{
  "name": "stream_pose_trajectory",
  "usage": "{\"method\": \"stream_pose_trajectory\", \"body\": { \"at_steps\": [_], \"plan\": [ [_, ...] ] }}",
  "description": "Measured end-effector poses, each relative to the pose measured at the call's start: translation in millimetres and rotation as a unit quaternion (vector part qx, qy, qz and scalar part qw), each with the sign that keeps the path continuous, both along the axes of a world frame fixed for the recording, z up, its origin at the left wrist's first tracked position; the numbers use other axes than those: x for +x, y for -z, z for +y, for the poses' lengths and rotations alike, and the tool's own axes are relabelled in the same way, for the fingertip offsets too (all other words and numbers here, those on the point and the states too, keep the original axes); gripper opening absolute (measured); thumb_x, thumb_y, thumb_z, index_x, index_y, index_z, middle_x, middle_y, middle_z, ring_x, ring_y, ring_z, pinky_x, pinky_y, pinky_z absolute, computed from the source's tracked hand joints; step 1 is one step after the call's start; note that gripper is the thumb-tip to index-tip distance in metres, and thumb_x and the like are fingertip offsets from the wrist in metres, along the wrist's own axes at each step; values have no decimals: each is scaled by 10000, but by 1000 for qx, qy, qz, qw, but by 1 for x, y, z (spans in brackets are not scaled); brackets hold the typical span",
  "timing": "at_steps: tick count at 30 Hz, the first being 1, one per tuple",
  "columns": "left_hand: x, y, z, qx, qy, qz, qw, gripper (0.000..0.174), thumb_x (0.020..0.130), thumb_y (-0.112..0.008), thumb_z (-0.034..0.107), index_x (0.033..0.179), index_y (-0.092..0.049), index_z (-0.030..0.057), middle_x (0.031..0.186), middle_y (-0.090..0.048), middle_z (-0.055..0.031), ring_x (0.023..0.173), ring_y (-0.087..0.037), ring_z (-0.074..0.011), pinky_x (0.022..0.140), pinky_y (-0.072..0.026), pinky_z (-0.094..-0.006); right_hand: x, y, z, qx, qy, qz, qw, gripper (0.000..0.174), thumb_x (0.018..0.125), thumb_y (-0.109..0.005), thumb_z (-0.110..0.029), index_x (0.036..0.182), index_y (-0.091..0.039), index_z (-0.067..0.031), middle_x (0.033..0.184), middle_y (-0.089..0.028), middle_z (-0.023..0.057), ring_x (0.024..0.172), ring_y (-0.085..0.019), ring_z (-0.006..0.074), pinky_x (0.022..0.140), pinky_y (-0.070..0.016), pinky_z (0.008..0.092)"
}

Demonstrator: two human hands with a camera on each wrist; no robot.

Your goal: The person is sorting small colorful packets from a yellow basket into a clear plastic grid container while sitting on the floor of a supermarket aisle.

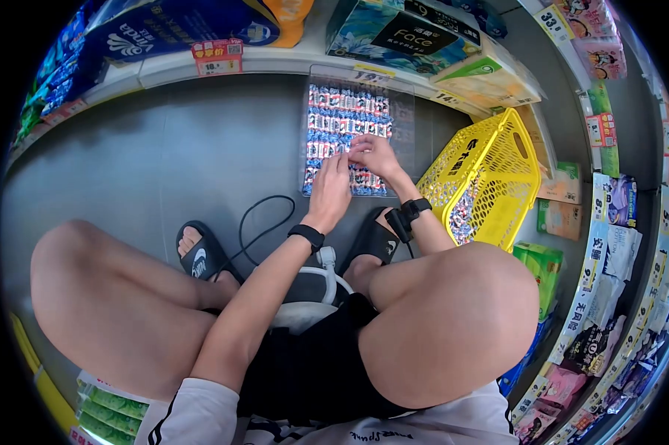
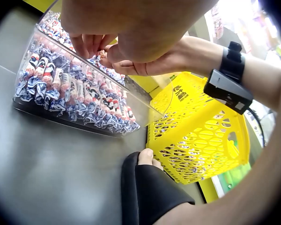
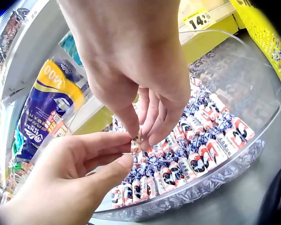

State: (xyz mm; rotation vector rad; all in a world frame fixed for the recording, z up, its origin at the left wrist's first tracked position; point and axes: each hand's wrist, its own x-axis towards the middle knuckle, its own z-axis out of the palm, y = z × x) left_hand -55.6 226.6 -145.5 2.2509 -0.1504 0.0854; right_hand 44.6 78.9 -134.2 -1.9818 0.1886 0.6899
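Head view, hands: left hand [image 1: 331, 185] and right hand [image 1: 375, 154] meet fingertip to fingertip over the clear plastic tray [image 1: 403, 122] of blue-white wrapped candies [image 1: 342, 119] on the floor; yellow plastic basket [image 1: 490, 178] to the right.
Left wrist view, pose: left hand [image 2: 131, 28] has its fingers curled, tips down, touching the right hand [image 2: 150, 65] just above the tray wall [image 2: 131, 105].
Right wrist view, grip: both hands pinch one small wrapped candy [image 3: 136, 138].
Right wrist view, approach: right hand [image 3: 131, 61] from above, left hand [image 3: 75, 164] from near-left, equally close.
Candy long axis: cannot tell.
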Motion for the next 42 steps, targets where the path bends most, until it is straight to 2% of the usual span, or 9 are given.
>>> {"method": "stream_pose_trajectory", "body": {
  "at_steps": [1,4,12,19,26,29,36,38,42],
  "plan": [
    [0,3,2,1,0,2,1000,440,911,-575,-26,1347,-556,-80,1341,-572,-264,1243,-568,-407,1081,-464,-471,-1,3,1,-6,-15,-18,1000,284,882,-769,-11,1142,-675,55,996,-723,117,865,-716,165,718,-616,297],
    [4,6,8,33,-1,-14,999,484,877,-582,-37,1359,-554,-62,1306,-594,-234,1229,-577,-390,1057,-473,-470,1,16,2,-32,-31,-40,998,259,877,-765,0,1118,-687,56,964,-729,111,826,-719,159,695,-605,294],
    [16,8,18,72,34,-20,997,512,874,-615,0,1378,-540,-42,1267,-606,-178,1213,-556,-339,1019,-471,-456,6,24,5,-26,-6,-51,998,267,877,-765,1,1128,-692,53,959,-742,102,781,-728,150,661,-599,288],
    [7,6,14,143,50,-26,988,512,841,-620,2,1343,-558,-80,1351,-593,-182,1244,-558,-342,1040,-462,-442,4,29,20,-99,12,-104,990,261,847,-788,-9,1094,-721,42,888,-764,103,754,-757,163,660,-607,292],
    [6,16,14,206,60,-71,974,494,875,-594,72,1336,-568,-104,1377,-586,-209,1325,-534,-327,1102,-426,-425,1,36,23,-159,-17,-191,968,184,859,-775,-12,1030,-730,40,800,-760,122,722,-764,173,643,-595,294],
    [5,18,13,212,60,-73,973,490,891,-589,89,1340,-565,-106,1379,-585,-212,1337,-527,-328,1108,-421,-425,-2,30,26,-114,28,-151,982,163,864,-765,0,1017,-729,38,778,-757,115,706,-765,174,632,-589,296],
    [5,15,12,240,49,-61,968,501,914,-590,124,1349,-542,-119,1375,-573,-209,1345,-517,-331,1106,-426,-428,-3,30,27,-103,28,-133,985,148,874,-743,14,1019,-728,37,798,-759,125,708,-766,173,632,-590,307],
    [5,16,12,239,51,-62,968,506,914,-594,129,1352,-539,-117,1371,-573,-208,1347,-514,-331,1105,-426,-428,-4,30,28,-108,23,-137,985,157,854,-747,-2,1011,-743,-6,825,-756,141,735,-762,241,671,-594,356],
    [5,14,13,234,60,-51,969,530,924,-592,149,1387,-527,-101,1398,-564,-202,1359,-505,-322,1116,-419,-421,-3,40,24,-120,20,-152,981,162,844,-750,-28,1006,-757,-29,837,-760,148,762,-755,265,707,-588,376]
  ]
}}
